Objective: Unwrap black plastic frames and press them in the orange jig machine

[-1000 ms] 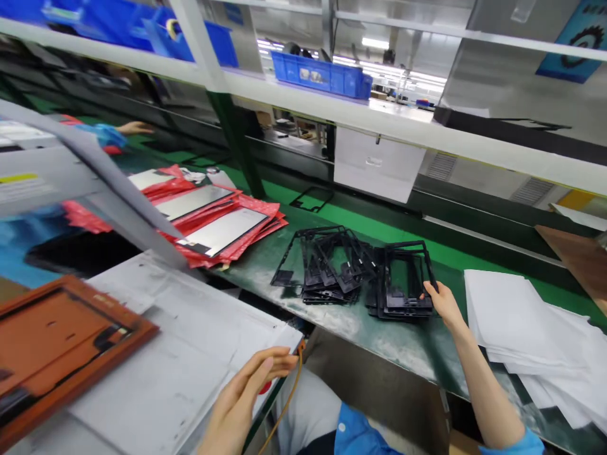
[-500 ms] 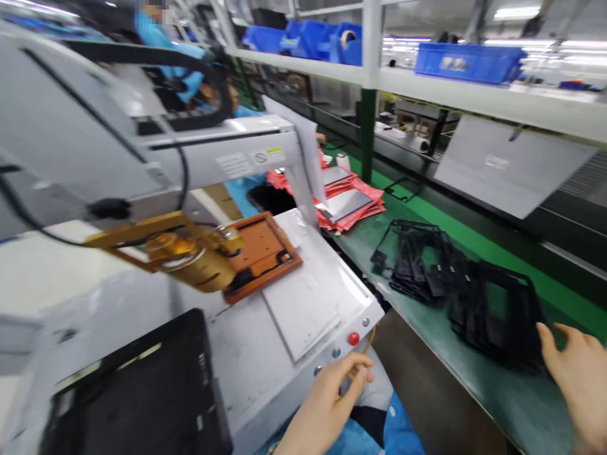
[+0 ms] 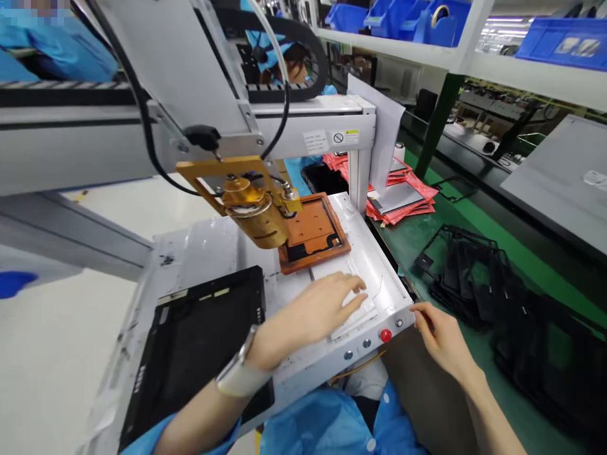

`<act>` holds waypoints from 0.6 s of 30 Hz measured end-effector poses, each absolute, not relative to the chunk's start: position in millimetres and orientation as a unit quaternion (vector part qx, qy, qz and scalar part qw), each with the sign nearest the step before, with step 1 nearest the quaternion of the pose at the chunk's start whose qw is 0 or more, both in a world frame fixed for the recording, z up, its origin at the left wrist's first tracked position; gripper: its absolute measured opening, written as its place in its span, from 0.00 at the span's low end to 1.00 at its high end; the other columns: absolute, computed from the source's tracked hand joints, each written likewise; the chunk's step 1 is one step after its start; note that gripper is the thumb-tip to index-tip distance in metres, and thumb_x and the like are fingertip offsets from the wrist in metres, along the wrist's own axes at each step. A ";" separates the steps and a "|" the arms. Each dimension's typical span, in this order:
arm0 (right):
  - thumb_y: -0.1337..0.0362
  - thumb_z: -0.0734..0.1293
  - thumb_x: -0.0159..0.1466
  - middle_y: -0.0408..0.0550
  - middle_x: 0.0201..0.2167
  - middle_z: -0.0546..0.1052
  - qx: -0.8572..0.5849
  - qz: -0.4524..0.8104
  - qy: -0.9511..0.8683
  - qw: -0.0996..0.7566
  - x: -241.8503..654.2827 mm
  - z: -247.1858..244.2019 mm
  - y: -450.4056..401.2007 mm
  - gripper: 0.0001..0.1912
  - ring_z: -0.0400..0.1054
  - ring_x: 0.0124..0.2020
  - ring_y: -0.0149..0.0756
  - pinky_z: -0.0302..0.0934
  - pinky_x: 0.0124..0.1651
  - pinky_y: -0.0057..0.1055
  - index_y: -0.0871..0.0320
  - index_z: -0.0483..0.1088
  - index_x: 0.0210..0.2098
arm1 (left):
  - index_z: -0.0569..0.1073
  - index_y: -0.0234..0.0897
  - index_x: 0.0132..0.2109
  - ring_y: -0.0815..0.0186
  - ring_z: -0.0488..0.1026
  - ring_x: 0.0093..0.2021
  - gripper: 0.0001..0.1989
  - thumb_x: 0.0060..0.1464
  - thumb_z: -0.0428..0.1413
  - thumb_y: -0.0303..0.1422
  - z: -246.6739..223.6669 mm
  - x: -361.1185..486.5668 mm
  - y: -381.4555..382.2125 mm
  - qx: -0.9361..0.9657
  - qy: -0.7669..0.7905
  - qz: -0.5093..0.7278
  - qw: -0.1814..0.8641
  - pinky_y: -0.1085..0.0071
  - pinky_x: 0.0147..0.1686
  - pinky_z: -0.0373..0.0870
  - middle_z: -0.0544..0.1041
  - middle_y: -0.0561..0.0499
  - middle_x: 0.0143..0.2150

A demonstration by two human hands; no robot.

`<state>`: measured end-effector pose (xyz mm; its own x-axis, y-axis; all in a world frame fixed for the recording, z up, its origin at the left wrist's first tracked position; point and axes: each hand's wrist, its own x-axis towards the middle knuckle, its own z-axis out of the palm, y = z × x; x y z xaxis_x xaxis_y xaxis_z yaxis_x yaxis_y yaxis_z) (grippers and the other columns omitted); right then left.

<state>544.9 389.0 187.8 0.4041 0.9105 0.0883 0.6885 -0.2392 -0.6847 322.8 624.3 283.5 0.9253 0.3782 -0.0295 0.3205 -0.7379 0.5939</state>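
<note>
My left hand (image 3: 327, 303) hovers over the white machine bed (image 3: 294, 385), palm down, fingers loosely spread with nothing in them. Just beyond it lies an orange-brown fixture tray (image 3: 310, 229) with a black frame seated in it. My right hand (image 3: 441, 335) is at the bed's front right corner, near the buttons; its fingers are curled in and no object shows in them. A black tablet-like panel (image 3: 203, 341) rests on the bed under my left forearm. Above the tray hangs a brass-coloured machine head (image 3: 258, 218).
On the green bench (image 3: 403, 243) to the right lie stacked black frames (image 3: 469, 272) and screen panels on red wrap (image 3: 403, 196). A red button (image 3: 386, 335) sits on the bed's front edge. The gantry beam (image 3: 313, 133) spans the back. Co-workers in blue (image 3: 71, 44) are beyond.
My left hand has moved forward over the bed. My right hand has come left from the black frames to the bed's corner, its fingers curling. The view has turned left.
</note>
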 end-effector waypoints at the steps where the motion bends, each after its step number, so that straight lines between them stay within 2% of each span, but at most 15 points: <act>1: 0.55 0.58 0.81 0.46 0.34 0.80 -0.760 0.180 -0.535 0.324 542.1 187.4 392.3 0.16 0.74 0.32 0.41 0.64 0.39 0.36 0.52 0.76 0.51 | 0.81 0.41 0.55 0.47 0.80 0.56 0.20 0.75 0.49 0.46 280.8 329.1 638.7 0.941 0.187 0.046 0.279 0.53 0.58 0.74 0.84 0.42 0.55; 5: 0.56 0.58 0.82 0.47 0.38 0.81 -0.744 0.211 -0.554 0.308 534.4 187.9 395.8 0.16 0.75 0.35 0.41 0.65 0.42 0.36 0.53 0.76 0.52 | 0.81 0.36 0.52 0.49 0.79 0.52 0.20 0.75 0.46 0.39 261.1 357.2 687.3 0.973 0.192 0.047 0.122 0.54 0.54 0.76 0.83 0.39 0.50; 7: 0.56 0.58 0.82 0.47 0.38 0.82 -0.745 0.214 -0.551 0.309 532.9 187.2 391.9 0.16 0.76 0.36 0.40 0.65 0.42 0.36 0.53 0.75 0.52 | 0.81 0.32 0.53 0.46 0.78 0.55 0.20 0.74 0.46 0.35 248.5 368.7 699.6 0.976 0.192 0.051 0.085 0.50 0.58 0.75 0.81 0.35 0.52; 9: 0.55 0.59 0.82 0.48 0.38 0.81 -0.750 0.211 -0.543 0.315 532.6 186.3 385.0 0.16 0.76 0.36 0.40 0.66 0.41 0.35 0.54 0.76 0.53 | 0.81 0.30 0.55 0.42 0.73 0.65 0.19 0.73 0.47 0.34 236.2 376.0 703.0 0.978 0.184 0.055 0.081 0.45 0.65 0.71 0.79 0.31 0.59; 11: 0.55 0.59 0.82 0.47 0.36 0.80 -0.759 0.206 -0.528 0.320 532.7 186.1 377.4 0.16 0.75 0.34 0.39 0.66 0.38 0.34 0.54 0.76 0.54 | 0.81 0.32 0.55 0.42 0.68 0.72 0.19 0.74 0.47 0.34 225.2 379.6 700.0 0.983 0.161 0.053 0.076 0.44 0.71 0.67 0.77 0.32 0.64; 15: 0.54 0.60 0.82 0.46 0.34 0.79 -0.774 0.202 -0.502 0.329 532.5 187.6 367.5 0.16 0.75 0.33 0.39 0.67 0.37 0.32 0.54 0.76 0.54 | 0.82 0.31 0.51 0.43 0.65 0.76 0.22 0.76 0.44 0.35 208.8 384.8 685.2 0.990 0.109 0.042 0.084 0.44 0.76 0.63 0.75 0.32 0.69; 18: 0.53 0.60 0.82 0.47 0.34 0.79 -0.780 0.203 -0.491 0.329 532.8 190.3 365.9 0.17 0.76 0.34 0.39 0.68 0.36 0.32 0.54 0.76 0.54 | 0.81 0.29 0.49 0.42 0.63 0.77 0.20 0.75 0.46 0.35 206.3 391.1 674.7 0.991 0.089 0.044 0.091 0.43 0.77 0.61 0.75 0.31 0.69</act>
<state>532.8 365.9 190.3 0.4350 0.9004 0.0072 0.6334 -0.3003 -0.7132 391.1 674.7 206.3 0.9803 0.1848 0.0703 0.1689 -0.9675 0.1881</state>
